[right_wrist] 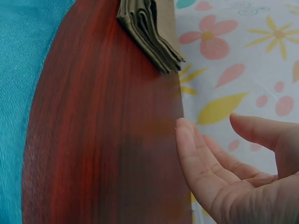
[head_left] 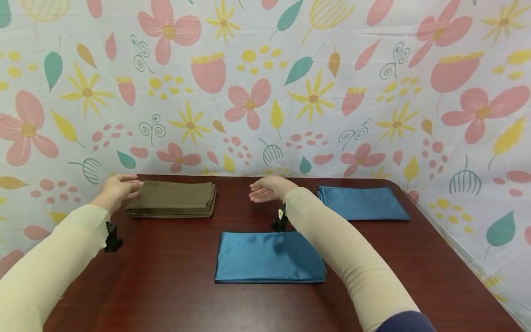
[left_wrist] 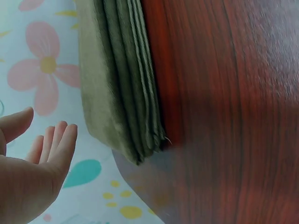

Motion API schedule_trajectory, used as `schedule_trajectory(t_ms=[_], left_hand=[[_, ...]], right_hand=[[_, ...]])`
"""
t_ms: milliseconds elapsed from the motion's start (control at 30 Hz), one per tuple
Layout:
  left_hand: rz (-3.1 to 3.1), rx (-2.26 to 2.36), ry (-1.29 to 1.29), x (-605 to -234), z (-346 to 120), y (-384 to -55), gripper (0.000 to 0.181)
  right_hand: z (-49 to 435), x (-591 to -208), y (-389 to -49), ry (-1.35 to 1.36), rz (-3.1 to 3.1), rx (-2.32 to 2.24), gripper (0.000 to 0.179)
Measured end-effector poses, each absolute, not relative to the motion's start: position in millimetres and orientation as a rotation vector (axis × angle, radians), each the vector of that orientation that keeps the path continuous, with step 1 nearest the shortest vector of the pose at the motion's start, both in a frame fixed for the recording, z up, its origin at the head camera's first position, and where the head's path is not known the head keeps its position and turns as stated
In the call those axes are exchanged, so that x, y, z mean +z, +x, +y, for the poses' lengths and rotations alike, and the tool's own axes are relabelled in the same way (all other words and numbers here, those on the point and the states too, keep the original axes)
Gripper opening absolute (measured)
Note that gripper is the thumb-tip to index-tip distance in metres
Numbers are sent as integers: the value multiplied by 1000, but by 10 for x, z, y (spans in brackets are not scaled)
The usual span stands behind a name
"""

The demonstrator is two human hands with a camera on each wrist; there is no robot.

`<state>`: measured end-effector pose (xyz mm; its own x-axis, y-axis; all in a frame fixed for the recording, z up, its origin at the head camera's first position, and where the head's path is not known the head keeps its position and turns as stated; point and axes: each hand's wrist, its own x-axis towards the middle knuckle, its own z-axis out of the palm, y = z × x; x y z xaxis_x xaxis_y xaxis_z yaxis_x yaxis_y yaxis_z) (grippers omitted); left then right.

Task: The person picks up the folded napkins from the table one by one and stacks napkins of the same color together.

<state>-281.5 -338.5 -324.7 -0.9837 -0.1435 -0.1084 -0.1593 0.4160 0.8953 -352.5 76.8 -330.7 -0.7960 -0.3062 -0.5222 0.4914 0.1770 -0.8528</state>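
Note:
A folded olive-brown cloth stack (head_left: 172, 198) lies at the back left of the table, its layered edges facing front. My left hand (head_left: 119, 189) is at the stack's left end, overlapping its corner in the head view; in the left wrist view its thumb and fingers are spread apart, holding nothing. My right hand (head_left: 270, 188) hovers right of the stack near the table's back edge, palm turned toward it. In the right wrist view the right hand's fingers (right_wrist: 205, 158) are loosely bent, with nothing between them and the thumb. A folded blue cloth (head_left: 269, 258) lies below the right forearm.
Another folded blue cloth (head_left: 365, 203) lies at the back right, partly behind the right sleeve. The dark reddish wooden table (head_left: 166, 267) has a rounded back right corner. A white floral-patterned curtain (head_left: 265, 92) hangs directly behind the table and along the right side.

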Motion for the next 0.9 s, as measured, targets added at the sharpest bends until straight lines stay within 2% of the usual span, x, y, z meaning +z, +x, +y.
schedule_trajectory(t_ms=[267, 567, 900], left_hand=[[2628, 1674, -192, -3166, -3223, -2798, 66], [2557, 1671, -81, -3003, -3039, -2780, 69], [2475, 1628, -33, -3008, -2741, -2725, 67]], right_hand=[[924, -3220, -3459, 143, 1921, -1630, 41], [1214, -3233, -3417, 148, 1994, -1559, 48], [1462, -3149, -3340, 96, 1995, -1588, 53]])
